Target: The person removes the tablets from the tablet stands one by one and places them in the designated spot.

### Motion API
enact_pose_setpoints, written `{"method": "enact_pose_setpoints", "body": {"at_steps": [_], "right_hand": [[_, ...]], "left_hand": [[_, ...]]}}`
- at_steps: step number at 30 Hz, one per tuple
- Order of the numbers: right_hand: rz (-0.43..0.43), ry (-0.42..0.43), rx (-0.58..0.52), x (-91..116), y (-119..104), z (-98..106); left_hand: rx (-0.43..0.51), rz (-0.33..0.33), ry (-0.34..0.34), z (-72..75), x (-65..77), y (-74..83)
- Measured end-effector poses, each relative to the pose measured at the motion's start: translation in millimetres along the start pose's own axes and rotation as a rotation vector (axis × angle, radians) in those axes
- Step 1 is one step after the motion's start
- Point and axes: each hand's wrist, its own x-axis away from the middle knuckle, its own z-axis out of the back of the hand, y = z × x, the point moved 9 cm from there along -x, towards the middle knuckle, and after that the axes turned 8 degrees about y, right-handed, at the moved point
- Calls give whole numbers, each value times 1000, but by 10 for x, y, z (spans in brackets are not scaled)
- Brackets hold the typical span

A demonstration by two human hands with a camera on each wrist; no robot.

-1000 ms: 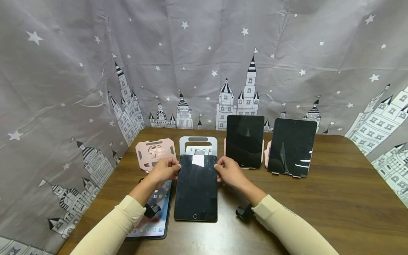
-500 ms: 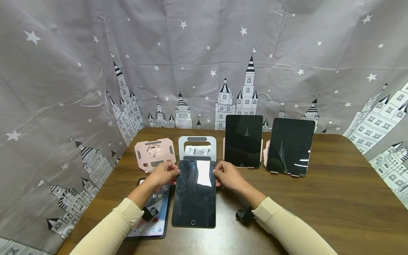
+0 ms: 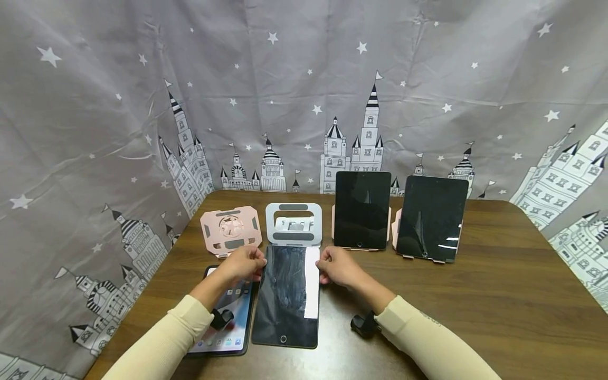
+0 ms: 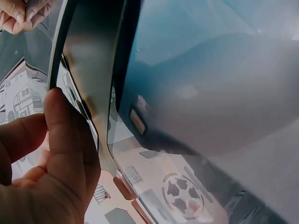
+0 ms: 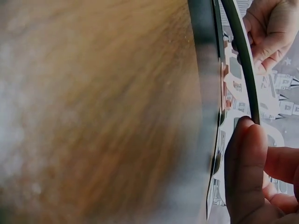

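A black tablet (image 3: 285, 295) with a round home button at its near edge is held between my two hands, screen up. My left hand (image 3: 243, 264) pinches its left edge near the far corner, thumb on the rim, as the left wrist view also shows. On the opposite edge my right hand (image 3: 339, 265) pinches the rim the same way; in the right wrist view the thin edge (image 5: 250, 88) runs down to the fingertips. Directly behind the tablet's far edge stands a white tablet stand (image 3: 294, 236) with grey pads. Under my left forearm lies a larger tablet (image 3: 239, 311), its screen lit.
A pink tablet stand (image 3: 244, 219) stands at the back left. Toward the back right, two dark tablets lean on pink stands: one upright tablet (image 3: 362, 211) and another tablet (image 3: 431, 217) angled slightly. A grey castle-print curtain (image 3: 294, 105) hangs behind the wooden table (image 3: 499, 295).
Both hands have drawn the tablet toward me and slightly left, lowering its far edge in view. More of the white stand now shows behind it. The glare on the screen has grown and shifted right.
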Motion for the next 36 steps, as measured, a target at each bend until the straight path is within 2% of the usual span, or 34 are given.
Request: {"method": "enact_pose_setpoints", "body": {"at_steps": [7, 14, 21, 25, 36], "right_hand": [[-35, -35, -3, -6, 66, -51], [-83, -77, -12, -8, 136, -103], [-132, -87, -11, -34, 193, -105], [-140, -93, -10, -50, 198, -116], [-163, -80, -1, -60, 230, -98]], "left_hand": [[-120, -46, 14, -30, 20, 55], [-145, -44, 19, -43, 26, 54], [-219, -63, 27, -39, 16, 81], [-262, -54, 20, -37, -10, 71], [-305, -58, -12, -66, -46, 75]]}}
